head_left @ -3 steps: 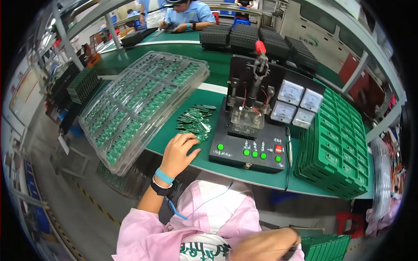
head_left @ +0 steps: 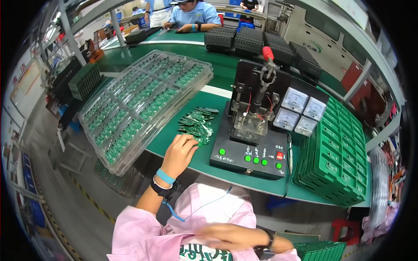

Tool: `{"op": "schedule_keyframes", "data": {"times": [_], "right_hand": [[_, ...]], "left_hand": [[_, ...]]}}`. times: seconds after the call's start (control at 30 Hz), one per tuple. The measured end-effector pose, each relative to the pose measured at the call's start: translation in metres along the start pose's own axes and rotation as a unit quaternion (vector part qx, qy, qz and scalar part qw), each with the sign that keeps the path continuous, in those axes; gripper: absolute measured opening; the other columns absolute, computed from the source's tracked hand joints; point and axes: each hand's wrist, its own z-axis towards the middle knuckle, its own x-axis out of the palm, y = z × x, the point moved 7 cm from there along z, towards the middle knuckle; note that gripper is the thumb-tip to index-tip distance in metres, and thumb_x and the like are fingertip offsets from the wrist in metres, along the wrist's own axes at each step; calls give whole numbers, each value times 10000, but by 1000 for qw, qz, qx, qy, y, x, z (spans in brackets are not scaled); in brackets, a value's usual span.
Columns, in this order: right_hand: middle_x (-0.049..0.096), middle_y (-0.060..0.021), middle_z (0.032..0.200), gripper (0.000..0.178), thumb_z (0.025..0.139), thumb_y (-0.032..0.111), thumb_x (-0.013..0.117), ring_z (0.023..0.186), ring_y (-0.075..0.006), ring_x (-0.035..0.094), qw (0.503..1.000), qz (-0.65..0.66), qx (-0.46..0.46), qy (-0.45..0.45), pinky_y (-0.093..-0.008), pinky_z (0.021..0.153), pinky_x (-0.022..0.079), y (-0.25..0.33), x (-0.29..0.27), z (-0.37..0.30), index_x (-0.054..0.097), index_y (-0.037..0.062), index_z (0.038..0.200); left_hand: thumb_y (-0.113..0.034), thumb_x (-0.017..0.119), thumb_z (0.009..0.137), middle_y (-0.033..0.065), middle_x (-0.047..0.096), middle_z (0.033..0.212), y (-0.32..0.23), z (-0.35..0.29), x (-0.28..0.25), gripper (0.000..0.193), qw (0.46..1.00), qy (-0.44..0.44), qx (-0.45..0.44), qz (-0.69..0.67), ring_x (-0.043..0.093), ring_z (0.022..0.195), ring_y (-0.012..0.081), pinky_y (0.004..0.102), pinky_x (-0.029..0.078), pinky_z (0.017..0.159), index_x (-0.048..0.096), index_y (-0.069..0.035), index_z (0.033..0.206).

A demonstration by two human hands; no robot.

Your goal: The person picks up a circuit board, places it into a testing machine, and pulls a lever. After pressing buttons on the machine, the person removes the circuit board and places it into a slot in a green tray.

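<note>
small green circuit boards [head_left: 197, 125] loose pile on green bench, mid-left of black test fixture [head_left: 252, 143] | left hand [head_left: 179, 153] fingers curled at pile's near edge, grip hidden | right hand [head_left: 226, 237] blurred at lap, state can't tell | clear trays [head_left: 143, 100] w/ boards left | green tray stack [head_left: 337, 152] right

Pink sleeves, blue wristband, black wrist strap

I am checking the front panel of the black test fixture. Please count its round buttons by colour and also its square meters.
Green round buttons: 5
Red button: 1
Square white meters: 4
Total: 10
All sit on the black test fixture.
</note>
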Motion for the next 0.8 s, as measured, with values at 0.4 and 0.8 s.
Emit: {"op": "schedule_keyframes", "data": {"times": [0.4,0.8], "right_hand": [[651,-115,1071,203,926,90,653,998,-266,631,979,186,81,-16,-361,860,491,-62,3,27,626,-3,1105],[656,-131,1035,205,905,85,669,920,-295,636,967,200,147,62,-387,804,501,-85,-21,-32,643,-14,1082]], "left_hand": [[-47,746,768,117,585,977,10,6,8,219,999,-19,14,-40,587,939,317,399,487,826,643,-23,960],[-47,751,765,105,593,1002,9,0,8,261,999,-3,20,-27,590,925,293,390,494,794,653,-28,1006]]}}
